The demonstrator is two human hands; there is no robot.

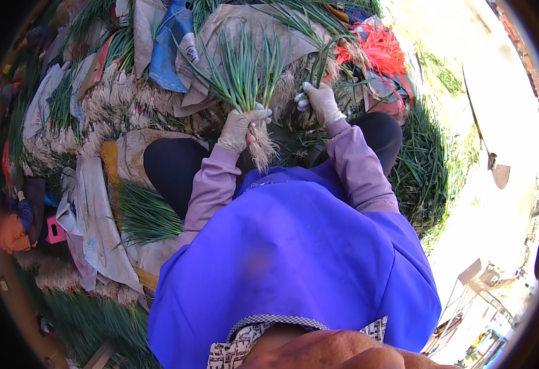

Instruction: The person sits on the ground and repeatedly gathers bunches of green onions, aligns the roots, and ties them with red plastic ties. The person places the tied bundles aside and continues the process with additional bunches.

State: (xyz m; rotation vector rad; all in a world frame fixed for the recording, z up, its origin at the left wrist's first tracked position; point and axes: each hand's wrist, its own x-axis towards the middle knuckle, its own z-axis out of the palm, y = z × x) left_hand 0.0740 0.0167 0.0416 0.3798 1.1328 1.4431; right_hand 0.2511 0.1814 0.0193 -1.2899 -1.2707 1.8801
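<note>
Gloved in pale material, my left hand (pixel 244 128) is closed around a bunch of green onions (pixel 239 76); their leaves fan upward and their pinkish bulbs and stringy roots hang below the fist. To the right, apart from it, my right hand (pixel 318 101) is also gloved, its fingers curled. Green leaves (pixel 322 62) rise just behind its fingertips; whether the hand grips them cannot be told. Both hands are above the dark gap between my knees. Beyond them lie more green onions with dense roots (pixel 285 87), partly under a tan cloth sack (pixel 251 27).
Red plastic ties (pixel 382 48) lie in a heap at the upper right. Loose green leaves (pixel 419 161) are piled beside my right knee. More green onions (pixel 147 217) lie on sacking at my left. A person in orange (pixel 15 233) is at the far left. A shovel (pixel 500 175) lies at right.
</note>
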